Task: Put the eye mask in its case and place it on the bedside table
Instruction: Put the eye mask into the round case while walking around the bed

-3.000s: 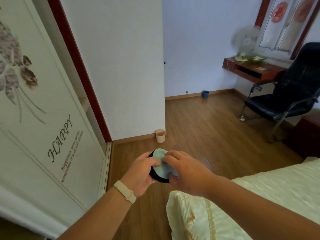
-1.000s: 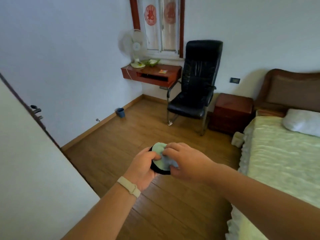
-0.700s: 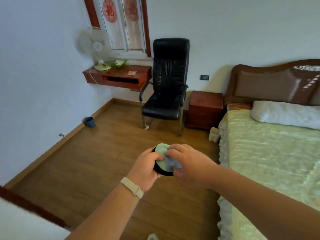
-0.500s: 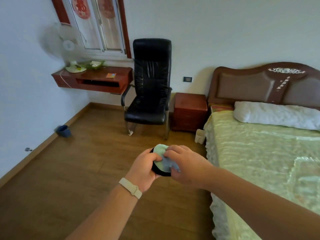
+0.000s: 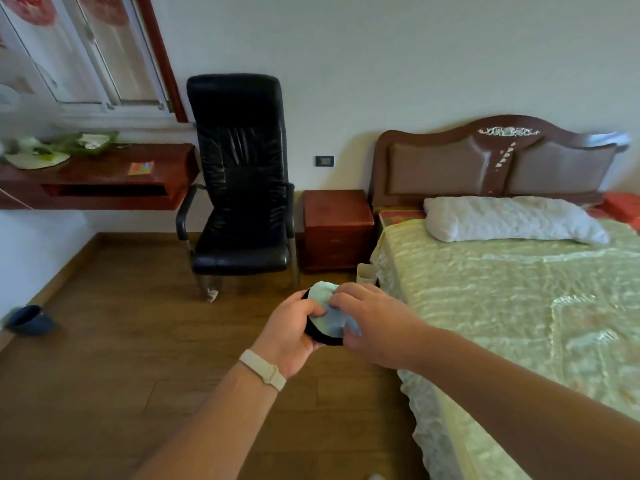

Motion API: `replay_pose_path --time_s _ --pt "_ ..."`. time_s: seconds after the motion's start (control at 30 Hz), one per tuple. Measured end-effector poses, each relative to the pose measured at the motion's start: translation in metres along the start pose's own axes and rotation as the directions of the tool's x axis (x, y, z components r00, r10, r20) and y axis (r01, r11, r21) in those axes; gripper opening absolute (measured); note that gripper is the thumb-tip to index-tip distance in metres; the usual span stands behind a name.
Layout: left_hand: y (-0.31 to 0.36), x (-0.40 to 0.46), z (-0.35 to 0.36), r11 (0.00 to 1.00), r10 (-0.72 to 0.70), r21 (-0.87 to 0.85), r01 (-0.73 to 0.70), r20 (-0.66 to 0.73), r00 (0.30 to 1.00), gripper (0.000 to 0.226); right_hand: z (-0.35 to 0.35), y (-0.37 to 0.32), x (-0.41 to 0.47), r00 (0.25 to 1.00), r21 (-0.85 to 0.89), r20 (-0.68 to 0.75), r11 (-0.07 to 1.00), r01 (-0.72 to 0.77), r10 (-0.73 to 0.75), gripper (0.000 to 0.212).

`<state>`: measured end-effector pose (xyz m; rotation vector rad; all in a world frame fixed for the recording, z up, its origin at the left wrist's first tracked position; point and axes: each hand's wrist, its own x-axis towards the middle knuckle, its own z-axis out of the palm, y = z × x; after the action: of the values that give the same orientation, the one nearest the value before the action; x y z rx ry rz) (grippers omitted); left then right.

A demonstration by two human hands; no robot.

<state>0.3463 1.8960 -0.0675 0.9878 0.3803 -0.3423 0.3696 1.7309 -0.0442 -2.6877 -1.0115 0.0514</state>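
Note:
A round black case (image 5: pixel 317 336) sits in my left hand (image 5: pixel 292 332), held in front of me above the wooden floor. A pale blue-green eye mask (image 5: pixel 327 315) lies bunched in the case's open top. My right hand (image 5: pixel 372 318) rests on the mask, fingers pressing it against the case. The red-brown bedside table (image 5: pixel 334 233) stands further ahead, between the black chair and the bed's headboard, its top bare.
A black office chair (image 5: pixel 242 188) stands left of the bedside table. The bed (image 5: pixel 519 306) with a green cover and white pillow fills the right. A wall shelf (image 5: pixel 100 178) is at left. A blue cup (image 5: pixel 29 320) lies on the floor.
My view has swung right from the wardrobe and door to the chair, bedside table and bed. Both hands keep the same hold on the case and mask.

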Motion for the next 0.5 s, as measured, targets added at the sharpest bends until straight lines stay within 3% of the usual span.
replay_pose_path --time_s 0.3,0.5 --pt "0.051 0.133 0.016 0.999 0.003 0.045 0.002 -0.118 0.993 0.040 0.007 0.108 0.112 0.997 0.062 -0.006 0.995 0.083 -0.083 0.050" --pt "0.103 0.230 0.063 0.998 0.016 0.067 -0.005 -0.162 0.987 0.043 -0.021 0.201 0.184 0.994 0.097 -0.028 0.990 0.104 -0.102 0.049"
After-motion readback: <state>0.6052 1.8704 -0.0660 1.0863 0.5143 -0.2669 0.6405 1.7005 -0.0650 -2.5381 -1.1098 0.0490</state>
